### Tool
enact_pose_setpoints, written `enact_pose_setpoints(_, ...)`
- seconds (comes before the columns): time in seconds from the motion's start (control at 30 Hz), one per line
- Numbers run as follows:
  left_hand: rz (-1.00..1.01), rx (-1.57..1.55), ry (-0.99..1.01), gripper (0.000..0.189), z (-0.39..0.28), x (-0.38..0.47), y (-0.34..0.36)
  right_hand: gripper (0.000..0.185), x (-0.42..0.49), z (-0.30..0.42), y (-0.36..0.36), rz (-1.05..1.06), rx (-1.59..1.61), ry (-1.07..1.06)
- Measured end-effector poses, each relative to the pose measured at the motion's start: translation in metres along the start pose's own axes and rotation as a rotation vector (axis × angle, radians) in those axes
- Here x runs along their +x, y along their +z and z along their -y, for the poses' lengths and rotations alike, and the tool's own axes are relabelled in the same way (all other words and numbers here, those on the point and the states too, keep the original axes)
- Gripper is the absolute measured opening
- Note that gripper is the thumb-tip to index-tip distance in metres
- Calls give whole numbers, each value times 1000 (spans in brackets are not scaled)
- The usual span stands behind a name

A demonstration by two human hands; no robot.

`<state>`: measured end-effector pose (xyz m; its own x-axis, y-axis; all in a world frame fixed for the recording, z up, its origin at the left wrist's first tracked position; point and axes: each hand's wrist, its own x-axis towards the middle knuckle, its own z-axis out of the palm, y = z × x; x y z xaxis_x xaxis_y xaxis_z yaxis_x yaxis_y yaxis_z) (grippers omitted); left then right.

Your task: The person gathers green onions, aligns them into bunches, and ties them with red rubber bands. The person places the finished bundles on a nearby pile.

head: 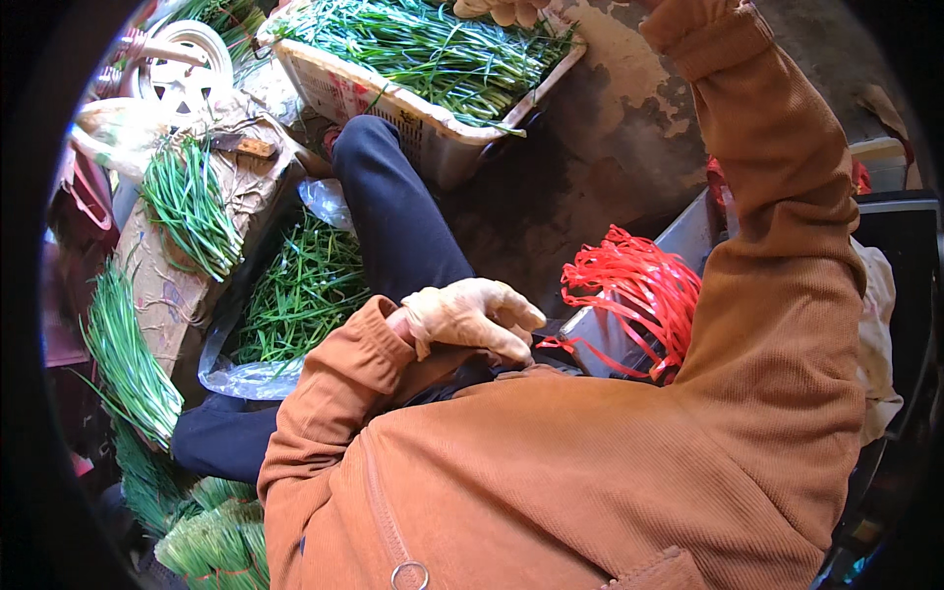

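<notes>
My left hand [479,313], in a pale rubber glove, hovers over my lap with its fingers curled and apart, holding nothing that shows. My right hand [505,10], also gloved, is at the top edge, partly cut off, at the near side of a heap of green leafy stalks [420,51] in a white plastic basket [450,136]; whether it grips any is not clear. Red plastic ties [634,295] hang in a bunch to the right of my left hand. Loose green stalks [302,287] fill a clear plastic bag [254,380] between my legs.
On the cardboard-covered surface [151,295] at left lie a small bundle of stalks [192,206] and a wood-handled tool [247,145]. Another bundle [133,354] leans at its near edge. Tied bundles [217,542] stand at lower left. A white spoked wheel [184,70] is at upper left.
</notes>
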<state>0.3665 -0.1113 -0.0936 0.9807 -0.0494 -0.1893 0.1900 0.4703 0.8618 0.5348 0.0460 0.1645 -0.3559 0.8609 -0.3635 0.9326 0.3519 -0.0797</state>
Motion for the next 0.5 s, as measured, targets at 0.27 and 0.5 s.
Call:
enact_pose_setpoints(0.27,-143,338,77,25,-7,16,17,31,-5,9,3,5,-110,28)
enact_pose_setpoints(0.5,-624,1,447,17,-22,-54,-29,26,45,12,28,48,209,-103)
